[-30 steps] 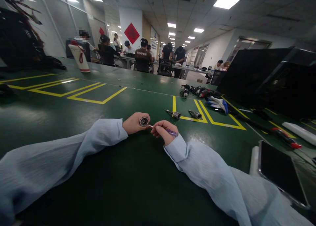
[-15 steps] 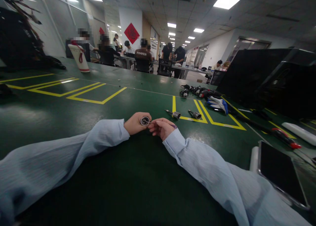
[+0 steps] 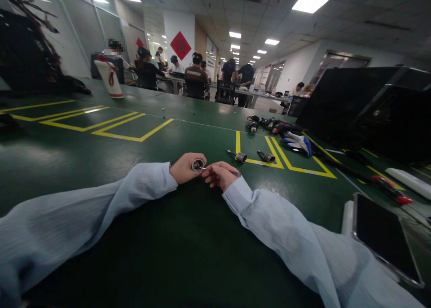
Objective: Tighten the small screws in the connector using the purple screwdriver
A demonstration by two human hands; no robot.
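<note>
Wrapped round a cup-shaped metal part, my left hand keeps the part's round open end facing me. My right hand pinches a thin tool with a narrow metal shaft and a purplish end; its exact kind is too small to tell. The shaft's tip is at the rim of the metal part. Behind my right hand, two similar metal parts with thin stems lie on the green table, one at the yellow tape and another further right.
A blue-and-white glove and a cluster of dark tools lie at the back right. A phone and a red-and-black tool are on the right. A white cup stands at the back left. People sit and stand beyond.
The thin tool's shaft tip has shifted slightly at the metal part's opening. Both hands stay in nearly the same place, and the view has moved very slightly.
</note>
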